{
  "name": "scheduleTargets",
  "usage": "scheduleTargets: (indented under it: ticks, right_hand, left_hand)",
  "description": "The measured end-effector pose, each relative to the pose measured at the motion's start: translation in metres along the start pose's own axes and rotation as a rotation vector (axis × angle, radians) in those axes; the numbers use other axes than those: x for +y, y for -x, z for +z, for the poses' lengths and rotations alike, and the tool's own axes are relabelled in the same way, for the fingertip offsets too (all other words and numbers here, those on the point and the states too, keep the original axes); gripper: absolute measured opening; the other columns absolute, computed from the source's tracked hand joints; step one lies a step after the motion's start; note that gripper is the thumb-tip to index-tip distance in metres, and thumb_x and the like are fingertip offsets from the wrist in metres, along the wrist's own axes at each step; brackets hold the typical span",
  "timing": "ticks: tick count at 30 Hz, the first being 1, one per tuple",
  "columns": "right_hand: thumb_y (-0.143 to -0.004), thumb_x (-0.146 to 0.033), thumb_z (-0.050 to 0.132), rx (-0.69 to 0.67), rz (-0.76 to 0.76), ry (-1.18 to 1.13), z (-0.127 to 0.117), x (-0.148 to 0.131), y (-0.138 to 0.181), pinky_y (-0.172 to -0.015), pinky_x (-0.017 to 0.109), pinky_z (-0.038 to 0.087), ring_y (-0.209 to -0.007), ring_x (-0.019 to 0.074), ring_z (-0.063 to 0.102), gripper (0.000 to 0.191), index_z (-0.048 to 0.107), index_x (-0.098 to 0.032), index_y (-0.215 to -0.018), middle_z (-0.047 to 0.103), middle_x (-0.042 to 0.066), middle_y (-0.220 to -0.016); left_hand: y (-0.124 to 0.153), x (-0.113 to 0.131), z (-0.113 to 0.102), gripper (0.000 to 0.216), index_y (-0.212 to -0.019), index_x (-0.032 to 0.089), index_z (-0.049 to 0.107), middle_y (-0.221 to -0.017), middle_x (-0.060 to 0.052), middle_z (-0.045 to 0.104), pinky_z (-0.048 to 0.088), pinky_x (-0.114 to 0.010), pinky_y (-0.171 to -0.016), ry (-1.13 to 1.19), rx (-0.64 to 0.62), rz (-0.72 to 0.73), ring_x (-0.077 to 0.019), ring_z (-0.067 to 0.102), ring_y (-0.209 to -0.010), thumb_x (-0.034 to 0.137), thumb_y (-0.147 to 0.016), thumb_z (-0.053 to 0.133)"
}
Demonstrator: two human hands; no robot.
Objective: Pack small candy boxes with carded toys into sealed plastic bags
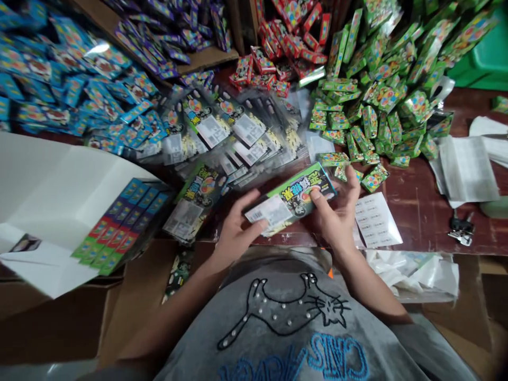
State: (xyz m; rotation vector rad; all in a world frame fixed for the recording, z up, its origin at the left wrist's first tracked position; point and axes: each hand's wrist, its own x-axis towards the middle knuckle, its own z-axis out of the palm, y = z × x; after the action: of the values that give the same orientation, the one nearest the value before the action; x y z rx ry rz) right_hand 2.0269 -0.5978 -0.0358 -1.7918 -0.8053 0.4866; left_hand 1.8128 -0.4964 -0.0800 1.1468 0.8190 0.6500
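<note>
Between my two hands is a candy pack (291, 198) with a green and black printed face and a white label, held tilted above the table's front edge. My left hand (244, 225) grips its left end, thumb over the white label. My right hand (337, 209) holds the other end, thumb pressed on the printed face and the index finger raised along the far side. Just left of it lies another printed pack (196, 203). Behind it are piled several flat clear printed bags (248, 129) with white labels.
Heaps of small boxes surround the bags: blue (91, 95), purple (174, 32), red (278, 47) and green (377, 95). A white carton (59, 169) at left holds packed rows of boxes (121, 227). At right lie a sticker sheet (379, 219), keys (461, 230) and clear bags (468, 169).
</note>
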Motion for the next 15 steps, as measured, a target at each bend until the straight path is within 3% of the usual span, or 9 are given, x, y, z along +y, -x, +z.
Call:
scheduleTargets:
  ticks: [3,5,9,11,15]
  right_hand:
    - [-0.096,-0.049,0.076,-0.199,-0.066,-0.01,-0.005,-0.004,-0.007,-0.097,0.05,0.066,-0.132,0.0308,0.063,0.102,0.007,-0.045,-0.17,0.059,0.012,-0.143]
    - [-0.094,-0.049,0.078,-0.258,-0.102,0.014,-0.004,-0.001,-0.006,-0.09,0.048,0.068,-0.14,0.0332,0.058,0.108,0.003,-0.047,-0.171,0.05,0.013,-0.153]
    - [-0.098,-0.043,0.073,-0.136,-0.176,0.103,0.005,0.015,0.011,-0.087,0.047,0.07,-0.128,0.03,0.064,0.104,-0.001,-0.05,-0.171,0.04,0.013,-0.16]
    - [-0.1,-0.041,0.071,-0.128,-0.206,0.114,0.007,0.022,0.018,-0.084,0.044,0.07,-0.114,0.0263,0.069,0.1,0.001,-0.049,-0.171,0.046,0.012,-0.155]
    - [-0.102,-0.043,0.069,-0.269,-0.181,0.06,0.0,0.028,0.014,-0.083,0.043,0.069,-0.099,0.0235,0.071,0.1,-0.001,-0.045,-0.173,0.063,0.01,-0.14]
  left_hand:
    - [0.002,0.002,0.003,0.031,-0.111,0.02,0.074,-0.124,-0.01,0.074,0.063,-0.029,-0.084,-0.166,-0.169,0.024,-0.0215,0.074,-0.108,0.037,-0.088,0.086]
    - [-0.007,0.003,0.01,0.034,-0.115,0.02,0.07,-0.122,-0.01,0.074,0.063,-0.027,-0.082,-0.122,-0.157,0.077,-0.0199,0.074,-0.106,0.035,-0.088,0.085]
    - [-0.02,-0.001,0.023,0.053,-0.138,0.023,0.056,-0.11,-0.006,0.074,0.062,-0.025,-0.079,-0.032,-0.173,0.133,-0.0153,0.073,-0.094,0.027,-0.092,0.081]
    - [-0.019,-0.004,0.024,0.049,-0.136,0.023,0.058,-0.111,-0.006,0.072,0.061,-0.025,-0.083,-0.058,-0.183,0.142,-0.0151,0.073,-0.097,0.025,-0.092,0.08]
    - [-0.017,-0.007,0.02,0.042,-0.128,0.023,0.058,-0.112,-0.005,0.07,0.061,-0.027,-0.09,-0.071,-0.252,0.146,-0.016,0.071,-0.102,0.024,-0.092,0.079]
